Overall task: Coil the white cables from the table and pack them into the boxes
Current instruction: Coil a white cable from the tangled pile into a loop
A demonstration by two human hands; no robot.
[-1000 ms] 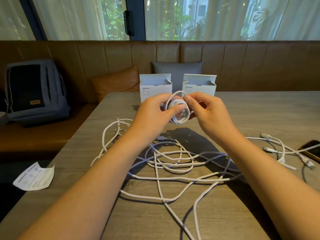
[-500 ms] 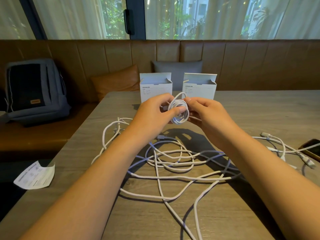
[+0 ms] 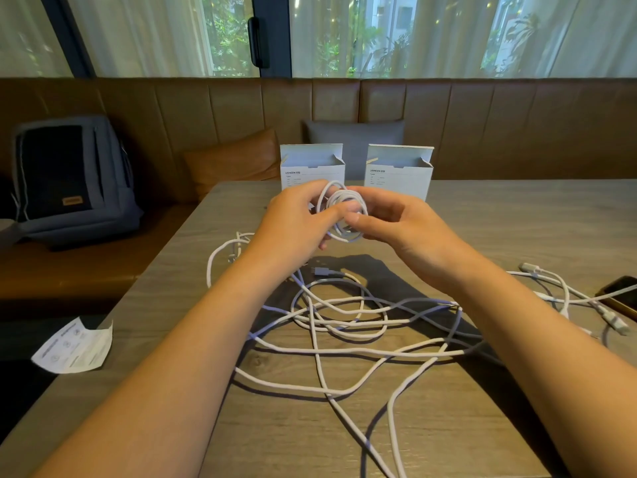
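Note:
A small coil of white cable (image 3: 339, 201) is held above the table between both hands. My left hand (image 3: 296, 219) grips its left side with the thumb across the loops. My right hand (image 3: 396, 219) pinches its right side. Two open white boxes, one on the left (image 3: 312, 172) and one on the right (image 3: 400, 174), stand upright just behind the coil. Loose white cables (image 3: 344, 326) lie tangled on the wooden table (image 3: 517, 215) below my forearms, with a grey plug (image 3: 322, 271) among them.
More white cable ends with plugs (image 3: 551, 288) lie at the right, beside a dark phone (image 3: 620, 293) at the table's right edge. A paper leaflet (image 3: 74, 346) hangs off the left edge. A grey backpack (image 3: 69, 181) sits on the brown bench at the left.
The coil stays between both hands. My right thumb has shifted onto the lower right of the loops and the fingers have opened out a little.

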